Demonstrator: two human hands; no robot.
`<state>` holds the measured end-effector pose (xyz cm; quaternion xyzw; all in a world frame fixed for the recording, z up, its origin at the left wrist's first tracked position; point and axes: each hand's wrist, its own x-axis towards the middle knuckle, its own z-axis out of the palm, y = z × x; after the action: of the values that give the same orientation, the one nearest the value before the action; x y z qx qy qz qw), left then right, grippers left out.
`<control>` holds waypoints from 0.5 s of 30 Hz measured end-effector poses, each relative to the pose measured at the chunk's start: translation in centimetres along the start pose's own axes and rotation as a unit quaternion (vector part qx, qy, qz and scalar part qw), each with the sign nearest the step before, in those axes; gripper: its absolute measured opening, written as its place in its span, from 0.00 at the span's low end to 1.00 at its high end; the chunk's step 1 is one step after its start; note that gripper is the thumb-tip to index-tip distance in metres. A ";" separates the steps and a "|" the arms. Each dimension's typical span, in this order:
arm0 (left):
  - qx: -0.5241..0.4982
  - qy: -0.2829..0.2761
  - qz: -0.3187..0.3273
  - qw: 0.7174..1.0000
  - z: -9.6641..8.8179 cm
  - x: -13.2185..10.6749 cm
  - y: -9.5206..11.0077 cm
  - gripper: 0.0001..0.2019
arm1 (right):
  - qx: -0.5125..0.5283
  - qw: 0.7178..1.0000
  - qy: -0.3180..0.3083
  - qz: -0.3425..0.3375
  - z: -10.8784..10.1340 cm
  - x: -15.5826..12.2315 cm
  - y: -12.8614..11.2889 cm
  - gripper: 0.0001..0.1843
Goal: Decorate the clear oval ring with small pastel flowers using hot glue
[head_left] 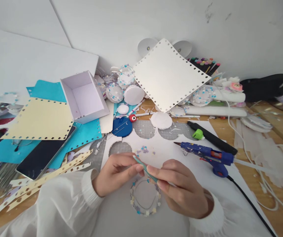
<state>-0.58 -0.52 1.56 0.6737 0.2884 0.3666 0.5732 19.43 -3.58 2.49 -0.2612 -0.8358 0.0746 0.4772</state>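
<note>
Disc (145, 194): lies flat below my hands, the nearest thing to me, with white, yellow and blue stars around its rim; my fingers hide part of its upper edge.
Right hand (181, 184): thumb and fingertips pinch the lower end of the teal strip. A light pinch seems best, as something this thin may bend or crease.
Left hand (120, 174): thumb and fingers grasp the strip nearer its upper tip, which pokes out past them. I judge it best to steady with this hand and let the right do the fine turning.
Teal strip (145, 167): slants between my two hands, above the disc's upper edge. I cannot tell whether it is folded paper or a slim tool.
Loose bits (144, 149): small purple, blue and yellow pieces on the white sheet (168, 154), just beyond my fingers; my wrists should stay clear of them.
Glue gun (205, 154): lies on its side to my right, nozzle towards the bits. I treat that nozzle as hot and give it room.
Box (84, 97): open, well beyond my left hand.
Square card (171, 75): furthest back, tilted, edged with punched holes.
</note>
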 end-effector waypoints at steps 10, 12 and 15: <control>-0.075 0.053 -0.127 0.988 0.3 -0.1 -0.9 0.16 | -0.008 0.999 -0.034 0.016 1.3 -1.2 0.4 0.09; -0.089 0.075 -0.134 0.984 0.2 -0.1 -1.4 0.15 | -0.001 0.999 -0.044 0.017 1.2 -1.1 0.4 0.10; -0.107 0.107 -0.143 0.978 -0.2 -0.2 -2.1 0.13 | -0.032 0.999 -0.039 -0.010 0.3 -0.8 -0.1 0.12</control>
<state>-0.74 -0.18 -0.53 0.5174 0.4000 0.3797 0.6543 19.48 -4.01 1.81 -0.2653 -0.8583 0.0532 0.4360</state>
